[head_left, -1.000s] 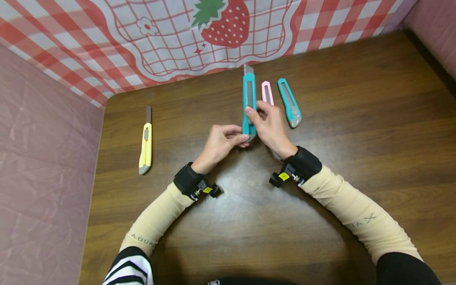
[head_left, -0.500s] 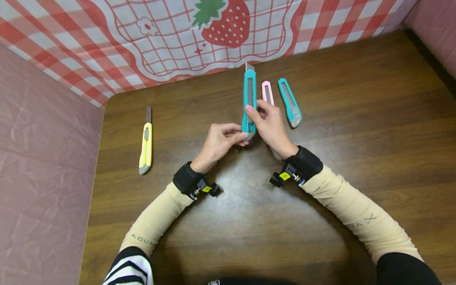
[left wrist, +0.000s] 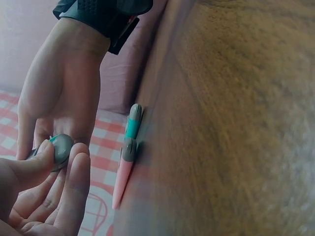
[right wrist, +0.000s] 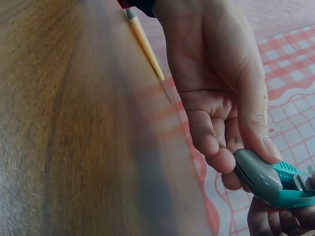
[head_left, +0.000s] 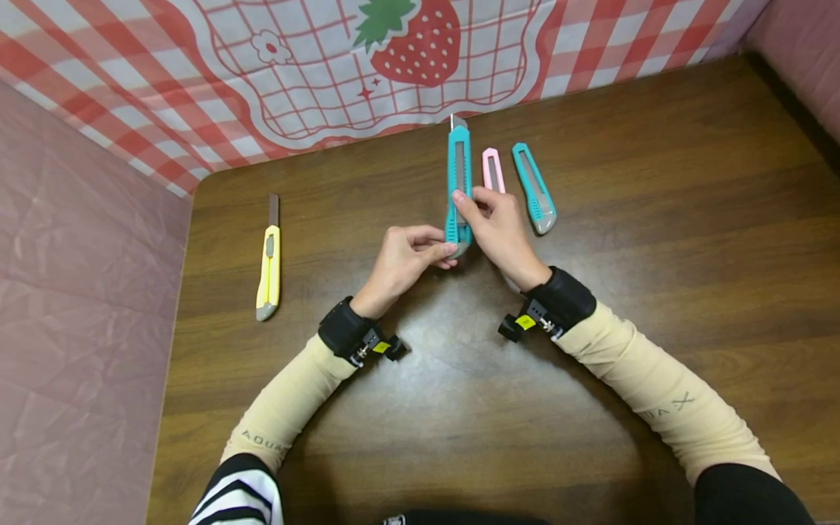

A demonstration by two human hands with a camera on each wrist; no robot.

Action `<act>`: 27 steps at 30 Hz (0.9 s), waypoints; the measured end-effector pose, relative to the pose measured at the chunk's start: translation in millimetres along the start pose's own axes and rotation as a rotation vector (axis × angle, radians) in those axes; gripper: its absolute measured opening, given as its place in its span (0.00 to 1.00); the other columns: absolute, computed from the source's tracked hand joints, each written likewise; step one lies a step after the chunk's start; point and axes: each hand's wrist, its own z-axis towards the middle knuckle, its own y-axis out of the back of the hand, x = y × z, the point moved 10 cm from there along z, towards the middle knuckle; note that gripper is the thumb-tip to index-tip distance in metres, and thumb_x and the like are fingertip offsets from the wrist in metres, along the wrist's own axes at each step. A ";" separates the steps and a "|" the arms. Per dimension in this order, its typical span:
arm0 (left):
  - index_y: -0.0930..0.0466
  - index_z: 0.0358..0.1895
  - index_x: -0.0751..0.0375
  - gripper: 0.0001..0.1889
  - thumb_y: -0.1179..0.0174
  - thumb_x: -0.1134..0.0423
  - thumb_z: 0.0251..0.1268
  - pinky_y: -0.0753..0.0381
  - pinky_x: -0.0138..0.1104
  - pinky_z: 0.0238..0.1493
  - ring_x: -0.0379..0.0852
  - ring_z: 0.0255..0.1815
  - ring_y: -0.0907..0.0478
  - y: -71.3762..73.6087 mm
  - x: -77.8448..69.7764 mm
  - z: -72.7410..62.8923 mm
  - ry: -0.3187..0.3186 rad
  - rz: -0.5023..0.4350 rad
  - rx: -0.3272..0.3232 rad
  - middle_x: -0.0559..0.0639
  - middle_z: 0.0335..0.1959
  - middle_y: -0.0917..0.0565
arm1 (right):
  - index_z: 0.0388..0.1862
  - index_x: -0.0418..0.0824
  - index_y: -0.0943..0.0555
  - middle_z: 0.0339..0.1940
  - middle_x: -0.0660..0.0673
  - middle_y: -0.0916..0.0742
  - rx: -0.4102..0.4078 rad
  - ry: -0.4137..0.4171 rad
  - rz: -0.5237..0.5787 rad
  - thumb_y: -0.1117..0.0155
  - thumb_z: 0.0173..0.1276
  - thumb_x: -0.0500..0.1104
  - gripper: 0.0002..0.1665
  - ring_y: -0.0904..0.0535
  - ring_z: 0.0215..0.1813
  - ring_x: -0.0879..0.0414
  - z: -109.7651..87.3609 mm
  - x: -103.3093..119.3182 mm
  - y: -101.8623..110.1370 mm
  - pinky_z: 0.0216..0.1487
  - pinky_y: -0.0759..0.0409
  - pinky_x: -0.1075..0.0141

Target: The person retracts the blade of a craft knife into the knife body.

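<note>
Both hands hold a teal utility knife [head_left: 459, 164] with its tip toward the patterned cloth. A short length of blade [head_left: 458, 122] sticks out of the tip. My left hand [head_left: 407, 255] pinches the knife's grey end cap [left wrist: 63, 151] between thumb and fingers. Higher up the body, my right hand [head_left: 502, 230] grips from the right, thumb on the front face by the slider [right wrist: 304, 183]. Just behind that hand lies a pink utility knife [head_left: 493, 173], partly hidden by it. A second teal utility knife [head_left: 533, 188] lies to its right.
A yellow utility knife [head_left: 267, 270] lies on the left of the wooden table [head_left: 420, 437], its blade extended. The red checked cloth [head_left: 315, 87] with a strawberry hangs along the back edge. Pink cloth [head_left: 79, 306] borders the left side.
The blade sticking out of the held knife looks a little shorter than a second ago. The knife's tip has shifted slightly toward the back cloth. Both hands keep their hold.
</note>
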 end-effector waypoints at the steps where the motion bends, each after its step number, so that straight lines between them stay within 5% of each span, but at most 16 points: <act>1: 0.18 0.45 0.80 0.11 0.37 0.73 0.64 0.09 0.40 0.38 0.39 0.27 0.14 0.2 -0.1 0.0 -0.001 0.002 -0.001 0.76 0.38 0.15 | 0.36 0.31 0.18 0.22 0.46 0.23 -0.001 0.001 -0.003 0.43 0.75 0.48 0.20 0.32 0.25 0.62 0.0 0.3 0.1 0.25 0.36 0.74; 7: 0.18 0.45 0.79 0.11 0.37 0.73 0.64 0.09 0.42 0.38 0.40 0.27 0.14 -0.6 0.9 0.4 0.005 0.005 0.000 0.75 0.38 0.15 | 0.33 0.29 0.19 0.18 0.52 0.28 -0.015 -0.013 -0.010 0.44 0.76 0.45 0.20 0.35 0.23 0.63 -0.5 3.2 1.3 0.24 0.41 0.74; 13: 0.18 0.45 0.79 0.11 0.37 0.73 0.64 0.09 0.43 0.39 0.40 0.27 0.13 -2.4 1.4 -0.2 0.008 0.007 0.005 0.75 0.38 0.14 | 0.33 0.24 0.20 0.18 0.48 0.26 -0.007 -0.013 -0.006 0.45 0.76 0.39 0.18 0.36 0.22 0.65 -9.6 29.8 4.2 0.25 0.40 0.76; 27: 0.17 0.44 0.78 0.10 0.36 0.73 0.63 0.09 0.42 0.38 0.40 0.26 0.14 -1.8 1.5 -1.5 0.014 0.001 -0.011 0.71 0.35 0.13 | 0.35 0.30 0.19 0.23 0.44 0.21 0.009 0.018 -0.016 0.43 0.76 0.47 0.20 0.30 0.25 0.63 -2.9 2.8 -0.9 0.26 0.34 0.74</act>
